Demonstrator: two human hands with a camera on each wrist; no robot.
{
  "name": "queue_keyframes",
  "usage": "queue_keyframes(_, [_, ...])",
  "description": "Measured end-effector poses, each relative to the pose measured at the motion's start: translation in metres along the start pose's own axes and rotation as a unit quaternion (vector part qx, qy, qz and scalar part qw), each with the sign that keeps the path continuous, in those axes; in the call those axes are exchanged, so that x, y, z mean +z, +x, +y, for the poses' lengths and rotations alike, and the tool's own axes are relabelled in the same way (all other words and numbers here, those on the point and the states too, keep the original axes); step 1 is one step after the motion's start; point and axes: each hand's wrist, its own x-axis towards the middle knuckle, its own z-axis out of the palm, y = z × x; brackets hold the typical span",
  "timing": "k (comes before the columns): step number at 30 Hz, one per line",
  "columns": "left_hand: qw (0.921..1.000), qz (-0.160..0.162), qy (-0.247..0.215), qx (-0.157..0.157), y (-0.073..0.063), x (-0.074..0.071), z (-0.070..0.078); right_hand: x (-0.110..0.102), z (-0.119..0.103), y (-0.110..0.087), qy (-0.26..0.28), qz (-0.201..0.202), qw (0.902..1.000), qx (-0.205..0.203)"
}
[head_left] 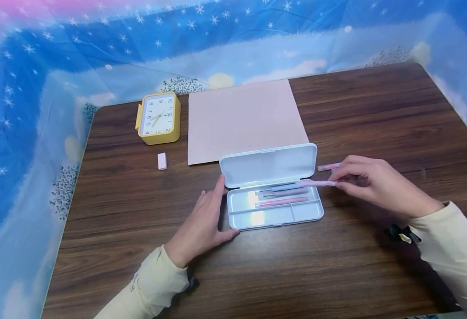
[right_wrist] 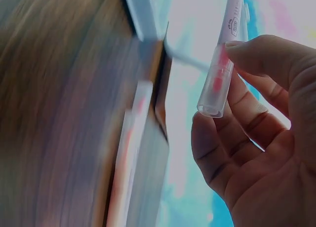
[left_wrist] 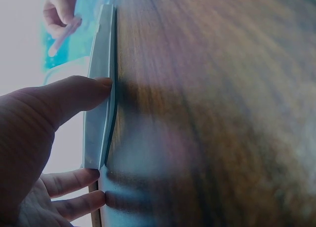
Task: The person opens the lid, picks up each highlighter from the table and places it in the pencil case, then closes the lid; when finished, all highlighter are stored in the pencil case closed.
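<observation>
A white pencil case (head_left: 308, 212) lies with its lid raised at the back. Its long compartment holds a blue pen (head_left: 277, 188), a greyish pen (head_left: 291, 193) and a pink pen (head_left: 283, 202). My left hand (head_left: 201, 221) holds the case's left end, thumb on the front edge and index finger up by the hinge. Thumb and fingers of my right hand (head_left: 365, 177) pinch another pink pen (head_left: 317, 183) by its clear-capped end (right_wrist: 217, 84); its other end reaches over the case's right back part. Behind that hand, a partly hidden pen (head_left: 328, 167) lies on the table.
A pale pink sheet (head_left: 241, 119) lies behind the case. Farther left stand a yellow alarm clock (head_left: 159, 117) and a small white-pink eraser (head_left: 162, 161). A blue snowflake cloth (head_left: 233, 26) hangs round the back and left of the wooden table (head_left: 377, 115).
</observation>
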Motion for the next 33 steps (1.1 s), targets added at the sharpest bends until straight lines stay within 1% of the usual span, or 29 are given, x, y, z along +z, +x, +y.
queue_keyframes(3, [1.0000, 0.003, 0.002, 0.003, 0.000, 0.000, 0.000, 0.009, -0.007, 0.010, 0.024, -0.020, 0.9992, -0.027])
queue_keyframes(7, [0.9999, 0.007, 0.004, 0.007, 0.000, 0.001, 0.000, 0.024, -0.014, 0.022, 0.060, -0.041, 0.9954, -0.064])
queue_keyframes(10, [0.9999, 0.012, 0.005, 0.011, -0.001, 0.001, 0.000, 0.036, -0.020, 0.031, 0.069, -0.057, 0.9927, -0.081])
queue_keyframes(15, [0.9998, 0.014, 0.002, 0.016, -0.001, 0.001, -0.001, 0.052, -0.031, 0.040, 0.048, -0.081, 0.9914, -0.090])
queue_keyframes(20, [0.9999, 0.008, -0.003, 0.014, -0.001, 0.000, 0.000, 0.062, -0.038, 0.044, 0.014, -0.078, 0.9923, -0.095])
queue_keyframes(26, [0.9998, 0.013, -0.002, 0.018, -0.002, 0.001, 0.000, 0.067, -0.040, 0.044, -0.021, -0.067, 0.9925, -0.100])
queue_keyframes(33, [0.9997, 0.014, -0.004, 0.019, -0.002, 0.001, 0.000, 0.067, -0.039, 0.043, -0.027, -0.067, 0.9937, -0.086])
